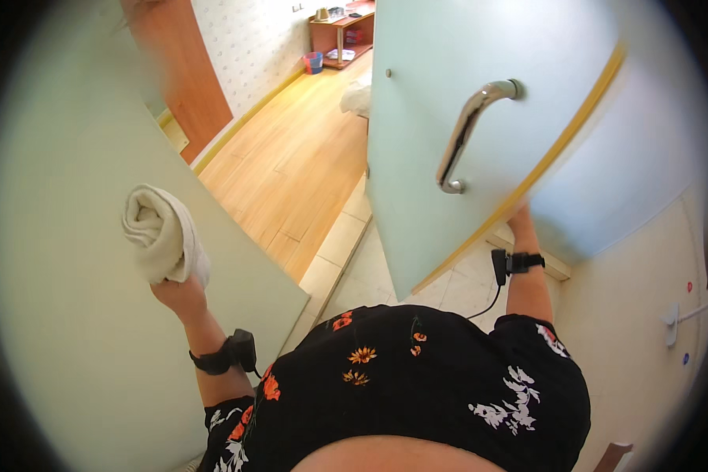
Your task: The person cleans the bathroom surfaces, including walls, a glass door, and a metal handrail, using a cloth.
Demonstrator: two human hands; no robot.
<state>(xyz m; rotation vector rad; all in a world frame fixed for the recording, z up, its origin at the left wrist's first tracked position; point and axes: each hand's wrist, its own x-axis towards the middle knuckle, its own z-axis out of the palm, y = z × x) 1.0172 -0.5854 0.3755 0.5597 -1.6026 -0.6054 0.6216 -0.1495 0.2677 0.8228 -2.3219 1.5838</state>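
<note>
My left hand (179,298) is closed around the lower end of a rolled-up, off-white cloth (159,228), which looks like a towel. It is held up in front of a pale green frosted panel (63,259) at the left; I cannot tell whether cloth and panel touch. My right hand (519,215) reaches to the yellow-trimmed edge of a frosted glass door (417,228). The door edge hides most of its fingers, so their grip does not show. A curved chrome handle (466,135) is on the door face, apart from both hands.
The glass door stands ajar, with a tiled threshold (322,275) below it. Beyond lies a wood floor (283,173), a red-brown shelf unit (340,35), a small bin (313,63) and the corner of a bed (357,97). A wall fixture (672,324) juts out at the right.
</note>
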